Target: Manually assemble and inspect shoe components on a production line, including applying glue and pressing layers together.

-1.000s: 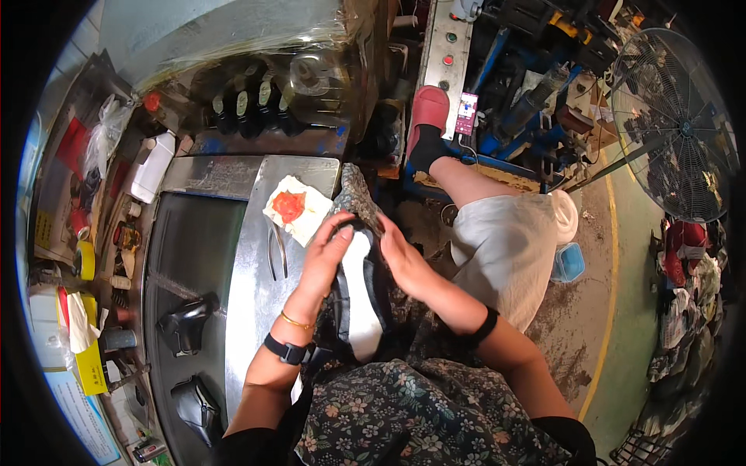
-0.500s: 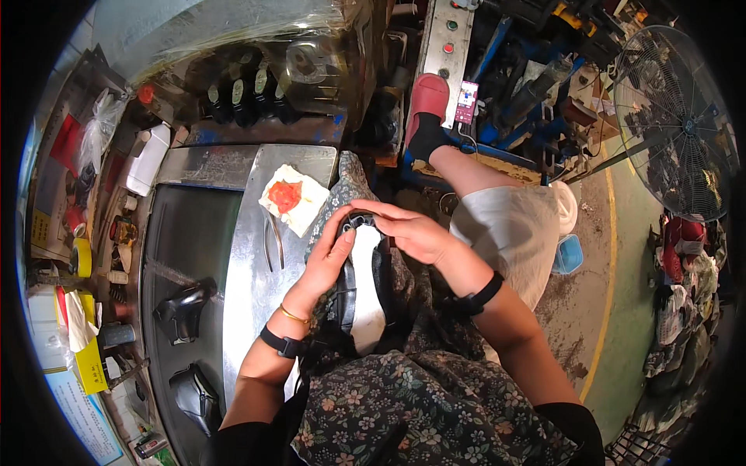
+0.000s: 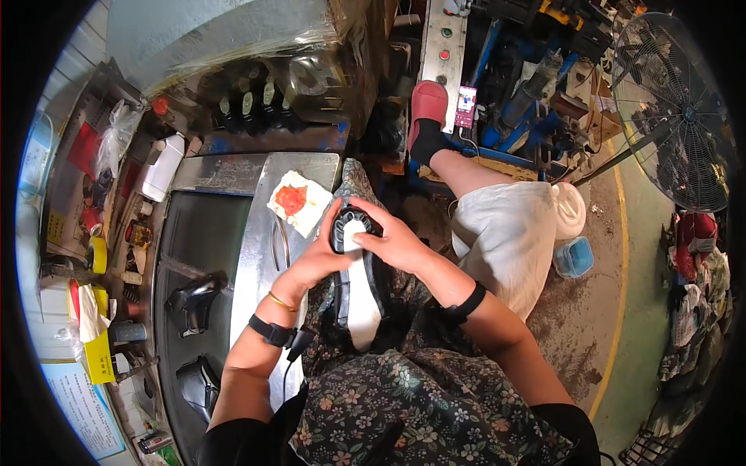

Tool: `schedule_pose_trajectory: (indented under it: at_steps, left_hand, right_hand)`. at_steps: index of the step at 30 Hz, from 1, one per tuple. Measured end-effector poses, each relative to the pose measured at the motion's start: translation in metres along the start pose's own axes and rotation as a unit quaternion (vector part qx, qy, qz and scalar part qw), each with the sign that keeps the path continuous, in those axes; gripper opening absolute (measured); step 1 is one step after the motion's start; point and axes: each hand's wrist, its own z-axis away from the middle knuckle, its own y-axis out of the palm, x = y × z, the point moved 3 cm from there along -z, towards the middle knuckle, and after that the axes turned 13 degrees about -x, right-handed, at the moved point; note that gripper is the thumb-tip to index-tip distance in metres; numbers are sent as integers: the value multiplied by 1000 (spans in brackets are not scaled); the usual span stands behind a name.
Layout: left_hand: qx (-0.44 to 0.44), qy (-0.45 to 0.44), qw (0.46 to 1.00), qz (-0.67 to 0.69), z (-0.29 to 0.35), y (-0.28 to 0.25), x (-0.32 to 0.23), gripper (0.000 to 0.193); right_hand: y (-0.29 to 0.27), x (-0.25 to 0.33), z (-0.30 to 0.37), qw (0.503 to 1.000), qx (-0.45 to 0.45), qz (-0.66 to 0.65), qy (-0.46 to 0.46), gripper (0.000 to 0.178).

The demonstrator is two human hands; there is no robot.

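Observation:
A black shoe upper on a last [image 3: 360, 299] lies sole up over my floral-clothed lap, its toe pointing away from me. A white insole covers its underside, and gathered black pleats ring the toe edge. My left hand [image 3: 317, 256] grips the toe's left side, with the thumb toward the white sole. On the other side, my right hand [image 3: 396, 245] curls around the toe, its thumb pressed on the front of the insole. The fingertips meet near the toe tip. Left of the shoe, a pair of curved metal tongs or pincers [image 3: 281, 242] rests on the metal tabletop [image 3: 252, 264].
An orange-red lump [image 3: 291, 200] sits on a cream cloth [image 3: 307, 221]. On the dark belt at left are black shoes [image 3: 194, 303]. Beyond, a foot in a red clog [image 3: 429, 105] rests by a phone [image 3: 465, 107]. A large fan [image 3: 688, 113] stands right, with a blue tub [image 3: 573, 258] nearby.
My right thumb has moved from the toe edge onto the white insole, and my left hand has shifted slightly back along the side. More of the toe's pleats show. The view has shifted a little.

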Motion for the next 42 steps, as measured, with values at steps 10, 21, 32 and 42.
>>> schedule_pose_trajectory:
  at_steps: [10, 21, 32, 42]
  left_hand:
    - [43, -303, 944, -121, 33, -48, -112, 48]
    - [-266, -1, 951, -158, 33, -201, -221, 43]
    - [-498, -1, 619, -607, -186, -407, -92, 64]
    - [-615, 95, 778, -80, -272, -505, -62, 67]
  right_hand:
    - [39, 110, 49, 920, 257, 62, -290, 68]
    - [-217, 56, 65, 952, -249, 177, -12, 20]
    - [-258, -1, 80, 847, -490, 199, 42, 21]
    - [-243, 39, 44, 795, -513, 322, 11, 18]
